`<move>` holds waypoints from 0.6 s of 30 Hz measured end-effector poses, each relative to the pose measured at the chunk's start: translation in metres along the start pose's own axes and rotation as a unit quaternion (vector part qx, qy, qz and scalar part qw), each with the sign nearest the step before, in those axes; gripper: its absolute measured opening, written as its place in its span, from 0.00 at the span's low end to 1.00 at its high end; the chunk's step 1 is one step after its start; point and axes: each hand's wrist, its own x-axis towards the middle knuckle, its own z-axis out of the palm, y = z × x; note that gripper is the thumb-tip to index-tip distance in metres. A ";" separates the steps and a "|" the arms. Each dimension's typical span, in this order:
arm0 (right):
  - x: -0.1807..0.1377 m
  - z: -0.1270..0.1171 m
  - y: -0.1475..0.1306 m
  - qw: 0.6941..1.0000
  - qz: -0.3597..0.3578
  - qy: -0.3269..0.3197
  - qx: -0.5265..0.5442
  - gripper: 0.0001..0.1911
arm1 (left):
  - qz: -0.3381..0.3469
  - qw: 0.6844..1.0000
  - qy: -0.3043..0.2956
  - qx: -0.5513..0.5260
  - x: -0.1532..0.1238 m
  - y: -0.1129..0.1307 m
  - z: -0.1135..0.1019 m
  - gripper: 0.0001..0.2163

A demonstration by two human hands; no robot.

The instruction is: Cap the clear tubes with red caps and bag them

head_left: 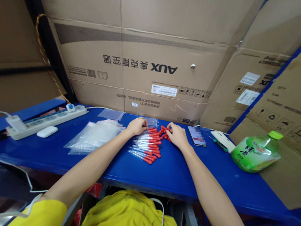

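Row of red-bulbed clear tubes lies on the blue table, bulbs to the right, tubes to the left. Using that row as reference.

Left hand: at the row's far-left end, fingers curled in by the tubes; can't tell if it's pinching one. Right hand: just right of the row's far end, fingertips at the loose red bulbs; grip hidden, can't tell. Hands apart from each other.

Progress, my read: partway. Done: a good batch, the whole row with bulbs on. Left: a small cluster of loose bulbs at the row's far-right edge, plus bare clear tubes beyond its far end. Exact counts unreadable, pieces overlap.

Clear plastic bags sit left of the row; can't make out anything in them. Phone is right of the row, past the right hand.
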 end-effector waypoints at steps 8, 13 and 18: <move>0.000 -0.006 -0.003 0.999 0.005 0.033 0.001 0.04 | 0.011 0.998 -0.010 0.064 -0.008 0.014 -0.008 0.07; 0.000 -0.007 -0.006 0.998 0.006 0.067 0.012 0.03 | 0.044 0.993 -0.003 0.113 -0.008 0.018 -0.012 0.08; 0.000 -0.005 -0.010 0.995 -0.012 0.088 0.036 0.07 | 0.067 0.991 -0.042 0.110 -0.004 0.017 -0.013 0.08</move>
